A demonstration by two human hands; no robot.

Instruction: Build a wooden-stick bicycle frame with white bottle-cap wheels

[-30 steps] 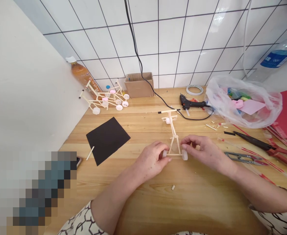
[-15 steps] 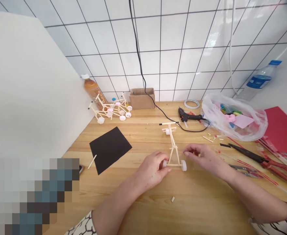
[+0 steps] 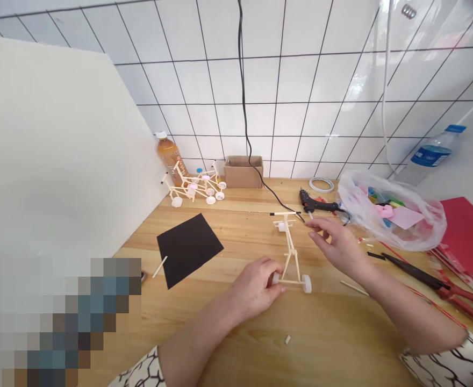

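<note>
A small tricycle model of pale wooden sticks (image 3: 291,248) stands on the table, with white wheels and a handlebar with black tips. My left hand (image 3: 258,285) pinches its near left wheel between thumb and fingers. The near right wheel (image 3: 307,283) stands free. My right hand (image 3: 335,242) is raised to the right of the handlebar, fingers apart and holding nothing I can see. Just beyond its fingertips lies a black hot glue gun (image 3: 315,203). A loose wooden stick (image 3: 354,288) lies beside my right forearm.
Several finished-looking stick tricycles (image 3: 194,185) stand at the back left, by an orange drink bottle (image 3: 167,153). Black card (image 3: 190,250) lies left; a cardboard box (image 3: 243,174) stands behind. At right are a plastic bag (image 3: 425,231), red-handled pliers (image 3: 442,287) and a water bottle (image 3: 430,153).
My right hand has moved forward from beside the rear wheel to beside the handlebar. My left hand keeps its hold on the wheel. The camera view has tilted up slightly.
</note>
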